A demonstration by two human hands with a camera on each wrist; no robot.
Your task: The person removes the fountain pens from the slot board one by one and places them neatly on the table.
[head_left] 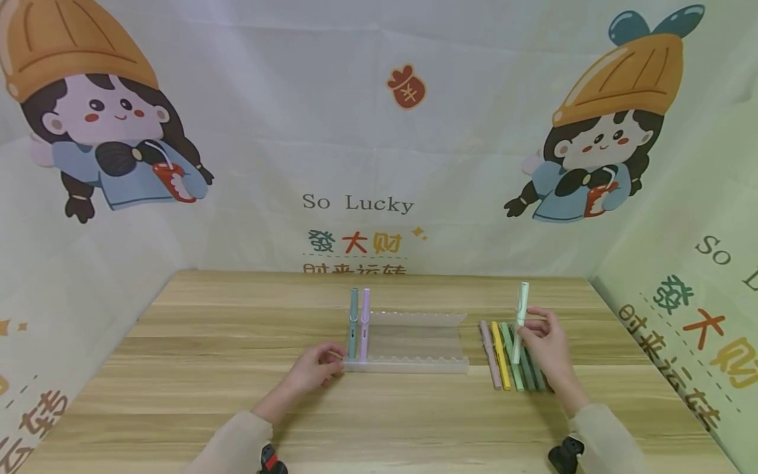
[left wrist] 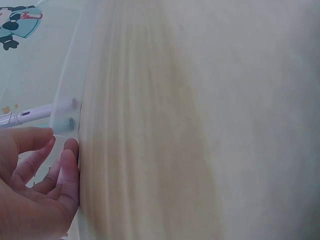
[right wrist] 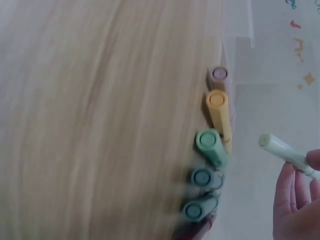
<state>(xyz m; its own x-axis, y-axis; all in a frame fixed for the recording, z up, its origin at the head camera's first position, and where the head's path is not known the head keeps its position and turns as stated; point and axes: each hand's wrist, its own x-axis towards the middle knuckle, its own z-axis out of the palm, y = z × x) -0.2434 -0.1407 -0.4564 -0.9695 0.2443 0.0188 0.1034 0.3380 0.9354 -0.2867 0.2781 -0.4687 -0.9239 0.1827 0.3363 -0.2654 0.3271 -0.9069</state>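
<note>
A clear plastic pen rack (head_left: 408, 366) with scalloped edges lies mid-table. A teal pen (head_left: 353, 322) and a lavender pen (head_left: 365, 322) lie side by side at its left end. My left hand (head_left: 320, 364) holds the rack's near left corner, thumb and fingertips at its end; the left wrist view shows the bent fingers (left wrist: 70, 175) there. My right hand (head_left: 546, 339) pinches a pale mint pen (head_left: 522, 303) between thumb and fingers, nearly upright above the other pens. In the right wrist view that pen (right wrist: 282, 149) points away from the fingers.
Right of the rack lies a row of capped pens: a mauve pen (head_left: 489, 355), a yellow pen (head_left: 501, 355), a green pen (head_left: 517, 378) and several darker ones partly behind my right hand. A printed cloth backdrop (head_left: 379, 164) stands around the wooden table (head_left: 237, 316).
</note>
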